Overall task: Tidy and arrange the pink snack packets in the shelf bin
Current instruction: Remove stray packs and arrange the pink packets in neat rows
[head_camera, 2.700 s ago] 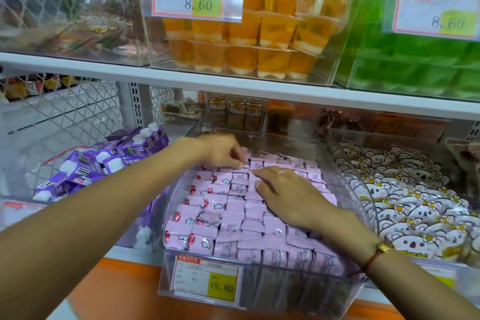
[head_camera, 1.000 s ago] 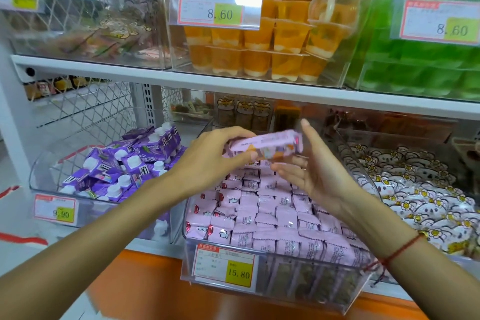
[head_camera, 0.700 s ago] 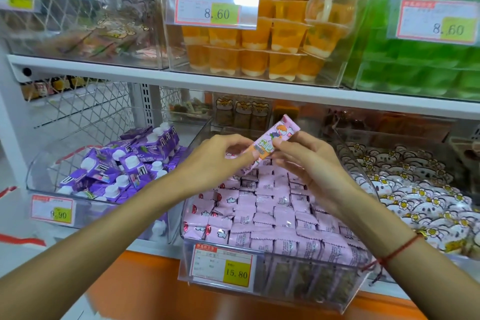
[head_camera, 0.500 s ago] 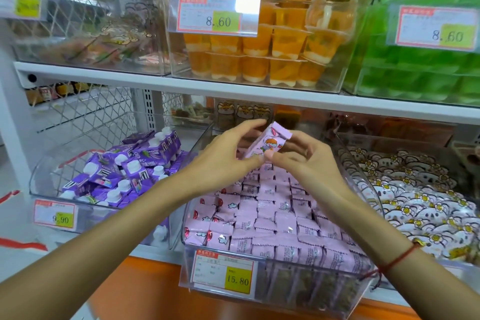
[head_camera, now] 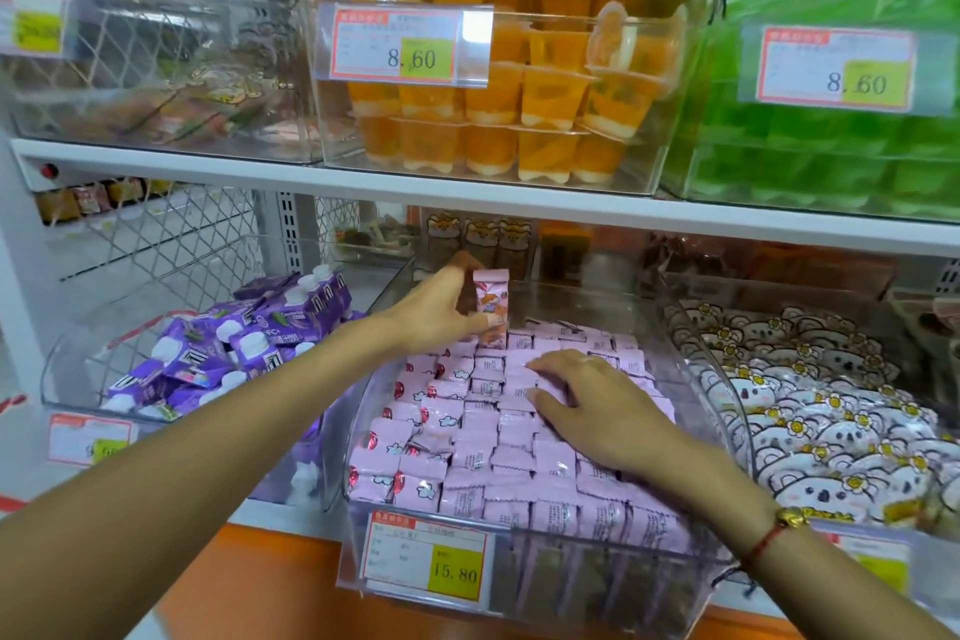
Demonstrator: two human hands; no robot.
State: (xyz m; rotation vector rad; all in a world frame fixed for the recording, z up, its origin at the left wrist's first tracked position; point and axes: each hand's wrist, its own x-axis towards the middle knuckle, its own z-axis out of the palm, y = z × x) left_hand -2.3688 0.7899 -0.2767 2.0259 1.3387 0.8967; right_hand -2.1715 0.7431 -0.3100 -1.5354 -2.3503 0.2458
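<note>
A clear plastic shelf bin (head_camera: 524, 582) on the lower shelf is filled with rows of pink snack packets (head_camera: 467, 437). My left hand (head_camera: 434, 309) pinches one pink packet (head_camera: 491, 304) and holds it upright over the back left of the rows. My right hand (head_camera: 592, 405) lies flat, fingers spread, on the packets at the middle right of the bin. A price tag reading 15.80 (head_camera: 428, 559) hangs on the bin's front.
A bin of purple pouches (head_camera: 234, 343) stands to the left and a bin of white koala packets (head_camera: 810, 411) to the right. The white shelf board (head_camera: 467, 195) overhangs closely, carrying orange jelly cups (head_camera: 498, 94) and green jelly cups (head_camera: 831, 140).
My right hand let go of the lifted packet and dropped flat onto the rows. My left hand turned the packet upright and lowered it toward the back of the bin.
</note>
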